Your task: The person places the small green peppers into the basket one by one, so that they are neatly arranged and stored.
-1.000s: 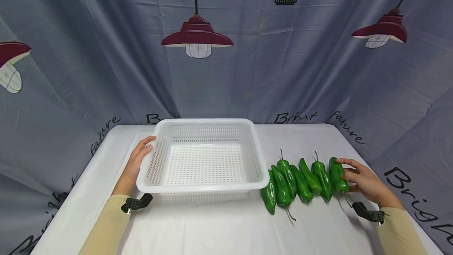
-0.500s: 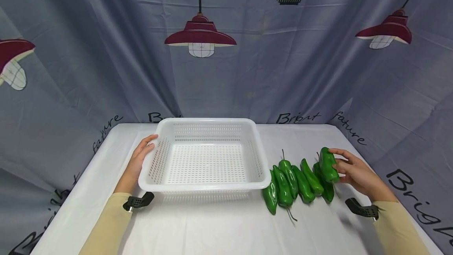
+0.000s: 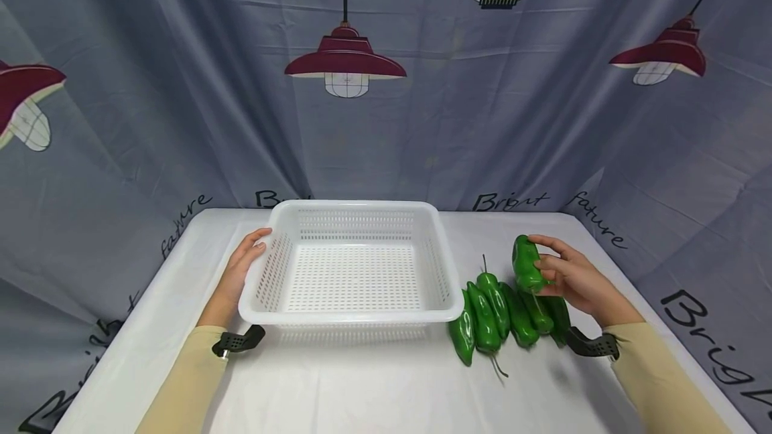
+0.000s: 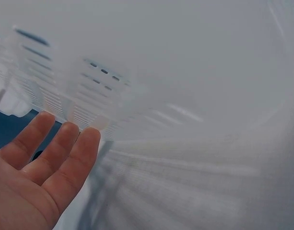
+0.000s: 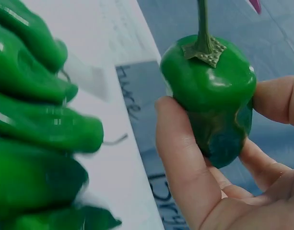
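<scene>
A green pepper is held in my right hand above the row of other peppers. In the right wrist view the thumb and fingers pinch this pepper by its sides, its stem towards the camera. Several more green peppers lie side by side on the table, right of a white plastic basket. At that basket's left side my left hand touches the outside near the rim. The left wrist view shows the left fingers fairly straight against the slotted wall.
A white cloth covers the table. Behind it hangs a grey-blue curtain printed with lamps and lettering. Nothing lies inside the basket. A black strap is on each wrist.
My right hand has lifted the rightmost pepper off the table and carried it left over the other peppers. The left hand stays at the basket. The head view has shifted slightly.
</scene>
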Motion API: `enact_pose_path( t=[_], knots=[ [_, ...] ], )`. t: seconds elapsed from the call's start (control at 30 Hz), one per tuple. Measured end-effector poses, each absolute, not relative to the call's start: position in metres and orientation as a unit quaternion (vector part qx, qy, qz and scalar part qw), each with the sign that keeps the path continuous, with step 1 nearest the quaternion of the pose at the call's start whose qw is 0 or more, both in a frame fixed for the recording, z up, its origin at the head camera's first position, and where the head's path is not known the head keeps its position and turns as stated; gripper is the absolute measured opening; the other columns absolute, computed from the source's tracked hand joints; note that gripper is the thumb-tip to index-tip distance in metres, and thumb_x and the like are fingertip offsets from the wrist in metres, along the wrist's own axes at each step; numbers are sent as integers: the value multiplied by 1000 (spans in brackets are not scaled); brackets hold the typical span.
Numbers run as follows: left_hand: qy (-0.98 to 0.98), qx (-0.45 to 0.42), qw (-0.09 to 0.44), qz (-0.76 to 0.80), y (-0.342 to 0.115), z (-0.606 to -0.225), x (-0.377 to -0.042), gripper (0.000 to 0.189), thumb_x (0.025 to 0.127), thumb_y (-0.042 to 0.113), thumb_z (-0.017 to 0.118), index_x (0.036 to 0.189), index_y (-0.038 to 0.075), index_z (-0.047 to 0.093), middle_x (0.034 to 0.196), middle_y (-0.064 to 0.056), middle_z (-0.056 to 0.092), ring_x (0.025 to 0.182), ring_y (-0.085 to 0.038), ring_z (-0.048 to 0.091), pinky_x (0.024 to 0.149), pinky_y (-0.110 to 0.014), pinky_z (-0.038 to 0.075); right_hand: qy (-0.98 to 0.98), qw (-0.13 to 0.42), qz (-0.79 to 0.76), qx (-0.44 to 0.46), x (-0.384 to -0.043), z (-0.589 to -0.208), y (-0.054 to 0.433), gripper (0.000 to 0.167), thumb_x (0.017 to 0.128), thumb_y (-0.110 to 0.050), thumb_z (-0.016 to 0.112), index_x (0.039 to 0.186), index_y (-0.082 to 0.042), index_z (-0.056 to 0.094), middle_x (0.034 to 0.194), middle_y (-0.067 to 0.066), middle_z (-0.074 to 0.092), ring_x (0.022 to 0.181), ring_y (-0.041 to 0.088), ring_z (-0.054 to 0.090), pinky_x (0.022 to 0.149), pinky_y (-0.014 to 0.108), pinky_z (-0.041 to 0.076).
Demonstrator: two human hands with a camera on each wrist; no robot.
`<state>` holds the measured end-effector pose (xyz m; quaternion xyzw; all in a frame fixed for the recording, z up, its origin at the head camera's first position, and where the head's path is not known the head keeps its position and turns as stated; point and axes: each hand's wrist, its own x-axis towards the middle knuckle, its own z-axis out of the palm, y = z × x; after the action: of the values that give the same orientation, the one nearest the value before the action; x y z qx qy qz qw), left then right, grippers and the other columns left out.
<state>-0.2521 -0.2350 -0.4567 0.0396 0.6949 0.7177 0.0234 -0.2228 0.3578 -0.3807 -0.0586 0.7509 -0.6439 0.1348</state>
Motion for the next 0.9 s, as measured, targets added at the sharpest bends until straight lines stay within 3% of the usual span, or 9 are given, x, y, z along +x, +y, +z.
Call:
enact_pose_path(
  t=[0.33,0.57,0.73,0.9],
  knots=[
    [702,36,21,711,-234,-457,-252,41,111,39,35,151,29,35,149,-3,41,111,-6,60,85,-24,57,759,152,-629,-74,-234,-362,324,47,106,-10,46,150,-17,32,114,-6,62,86,12,72,71,39,63],
    [696,39,19,716,-235,-457,-252,40,111,38,36,150,29,36,147,-1,41,113,-6,59,86,-24,57,780,160,-601,-70,-244,-347,296,54,107,-16,47,155,-9,24,105,-1,62,82,11,70,72,41,64],
    [701,37,19,712,-235,-456,-251,41,111,39,37,151,29,36,144,3,43,112,-5,59,86,-24,57,786,169,-591,-67,-252,-338,274,62,104,-13,50,158,-6,20,121,11,55,84,12,68,78,47,63],
    [697,46,14,716,-235,-455,-252,39,111,38,37,149,30,38,139,6,46,110,-5,60,85,-23,57,784,178,-590,-74,-260,-332,253,65,103,-12,52,159,-6,19,139,26,42,89,14,66,76,42,64]
  ],
)
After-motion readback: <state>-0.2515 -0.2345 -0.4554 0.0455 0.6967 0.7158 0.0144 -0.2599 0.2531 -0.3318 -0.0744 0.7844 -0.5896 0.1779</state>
